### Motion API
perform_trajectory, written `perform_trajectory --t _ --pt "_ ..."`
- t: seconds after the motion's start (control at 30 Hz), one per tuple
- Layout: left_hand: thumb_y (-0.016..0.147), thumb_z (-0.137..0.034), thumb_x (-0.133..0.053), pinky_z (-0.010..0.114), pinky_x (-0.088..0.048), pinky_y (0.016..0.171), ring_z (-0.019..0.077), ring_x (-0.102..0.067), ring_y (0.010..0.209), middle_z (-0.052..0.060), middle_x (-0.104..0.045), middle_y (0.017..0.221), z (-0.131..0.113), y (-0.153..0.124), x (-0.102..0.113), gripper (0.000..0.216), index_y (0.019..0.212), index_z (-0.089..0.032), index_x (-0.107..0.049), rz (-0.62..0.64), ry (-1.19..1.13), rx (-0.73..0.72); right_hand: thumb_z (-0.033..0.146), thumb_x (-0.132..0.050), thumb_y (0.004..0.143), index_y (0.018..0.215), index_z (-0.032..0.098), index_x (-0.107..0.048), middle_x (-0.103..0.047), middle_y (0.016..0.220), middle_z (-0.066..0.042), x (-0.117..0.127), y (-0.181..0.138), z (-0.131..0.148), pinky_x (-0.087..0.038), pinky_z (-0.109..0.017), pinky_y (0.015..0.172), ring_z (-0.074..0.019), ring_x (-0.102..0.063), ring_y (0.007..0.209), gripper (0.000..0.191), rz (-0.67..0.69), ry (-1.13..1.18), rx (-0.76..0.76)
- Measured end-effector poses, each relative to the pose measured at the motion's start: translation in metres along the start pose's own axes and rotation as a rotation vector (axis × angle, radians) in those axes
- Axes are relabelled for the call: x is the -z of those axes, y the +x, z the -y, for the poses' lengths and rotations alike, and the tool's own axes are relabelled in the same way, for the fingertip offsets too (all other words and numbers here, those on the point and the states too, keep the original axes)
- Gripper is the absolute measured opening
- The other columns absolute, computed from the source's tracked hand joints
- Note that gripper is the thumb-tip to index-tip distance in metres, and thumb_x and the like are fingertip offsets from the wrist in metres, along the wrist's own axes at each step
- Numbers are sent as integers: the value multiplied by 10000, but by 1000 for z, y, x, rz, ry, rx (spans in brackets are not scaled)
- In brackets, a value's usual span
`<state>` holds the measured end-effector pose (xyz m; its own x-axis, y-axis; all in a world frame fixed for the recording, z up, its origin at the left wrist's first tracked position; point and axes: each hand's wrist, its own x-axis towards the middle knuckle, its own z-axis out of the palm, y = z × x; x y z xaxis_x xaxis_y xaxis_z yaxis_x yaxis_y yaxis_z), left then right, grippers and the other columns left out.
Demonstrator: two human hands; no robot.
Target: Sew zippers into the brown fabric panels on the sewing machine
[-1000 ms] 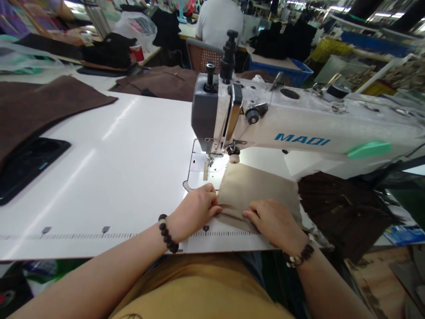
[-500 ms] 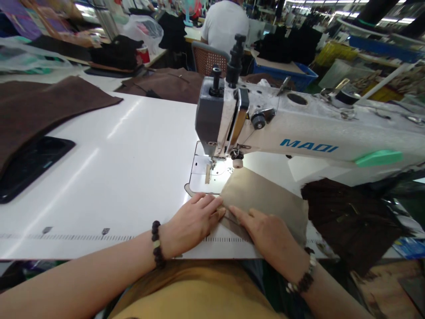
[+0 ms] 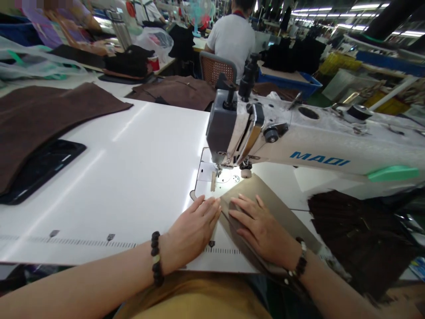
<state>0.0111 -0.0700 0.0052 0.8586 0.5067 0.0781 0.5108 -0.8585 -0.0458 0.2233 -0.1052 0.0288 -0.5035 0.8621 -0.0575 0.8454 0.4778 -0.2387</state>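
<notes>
A piece of beige-brown fabric (image 3: 277,206) lies on the white sewing table, partly folded over, its far corner close to the presser foot of the sewing machine (image 3: 318,144). My right hand (image 3: 265,230) rests flat on the fabric with its fingers spread. Beside it, my left hand (image 3: 194,232) lies palm down with fingers stretched out, the fingertips touching the fabric's left edge; its thumb is hidden. The needle area (image 3: 219,170) is lit, and no fabric shows under the foot.
Dark brown fabric (image 3: 49,119) covers part of a black tray-like object (image 3: 49,168) at the left. A gathered dark brown piece (image 3: 358,239) lies at the right. Behind the machine, a person in a white shirt (image 3: 232,37) sits on a chair (image 3: 217,68).
My right hand has gone from pressing with its fingertips near the edge to lying spread on the fabric. The fabric has turned, its near part now closer to me. The view has shifted slightly.
</notes>
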Motion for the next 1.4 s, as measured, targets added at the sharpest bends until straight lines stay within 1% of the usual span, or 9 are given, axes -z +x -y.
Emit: perform_trajectory --t 0.07,0.2,0.3,0.5,0.77,0.87,1.03,1.2,1.4 --pt "864 -115 -378 414 -244 1027 267 -348 1201 122 -431 1301 5 2 -1 376 1230 -52 -441 -7 4 24 217 -390 882 1268 221 -427 -361 1383 -51 -7 3 1 -190 -537 1031 -219 -278 1283 387 -1 -32 13" --pt "877 -120 -383 405 -301 993 257 -406 1133 105 -497 1207 24 18 2 309 1154 -77 -512 -7 6 42 249 -375 895 1322 200 -359 -299 1413 -29 -13 19 13 -319 -526 943 -245 -326 1243 430 -17 -140 -125" --pt "881 -126 -381 395 -332 968 256 -437 1094 114 -529 1140 37 30 3 283 1109 -69 -539 0 -1 81 271 -386 890 1311 160 -386 -310 1401 -61 -14 36 21 -373 -506 869 -279 -372 1191 435 -41 -210 -177" --pt "875 -111 -392 390 -328 990 260 -410 1169 146 -484 1236 50 39 -1 308 1151 -47 -513 -20 -16 137 282 -380 892 1301 156 -405 -337 1386 -68 -20 57 16 -366 -488 867 -272 -390 1165 429 -118 -266 -221" --pt "865 -102 -430 375 -343 998 241 -428 1167 148 -500 1225 74 51 -7 261 1091 -39 -545 -53 -75 57 337 -401 886 1284 151 -435 -367 1376 -46 -25 68 11 -357 -483 874 -291 -425 1110 440 -184 -251 -293" --pt "874 -91 -402 383 -367 975 228 -469 1106 136 -536 1161 61 38 8 239 1052 -53 -557 -116 -150 16 339 -375 899 1292 169 -419 -344 1392 -24 -27 68 7 -327 -469 938 -262 -393 1166 431 -214 -178 -278" --pt "923 -166 -353 274 -453 861 167 -523 936 95 -580 1047 11 -6 36 253 1057 -84 -552 -203 -490 -186 275 -284 924 1330 161 -341 -287 1418 -21 -29 67 -1 -200 -527 1034 -213 -257 1295 426 -154 -51 -187" --pt "911 -135 -379 267 -428 928 180 -490 1037 103 -543 1159 -8 -36 32 259 1120 -74 -519 -194 -571 -226 294 -246 933 1347 176 -306 -278 1421 -8 -26 65 -5 -138 -537 1061 -190 -218 1318 435 -117 23 -146" --pt "913 -168 -393 276 -447 920 188 -509 1027 106 -570 1127 -11 -41 26 272 1130 -67 -523 -227 -554 -165 298 -261 927 1364 190 -271 -254 1429 -3 -25 64 -5 -128 -555 1059 -193 -197 1327 450 -87 -4 -130"
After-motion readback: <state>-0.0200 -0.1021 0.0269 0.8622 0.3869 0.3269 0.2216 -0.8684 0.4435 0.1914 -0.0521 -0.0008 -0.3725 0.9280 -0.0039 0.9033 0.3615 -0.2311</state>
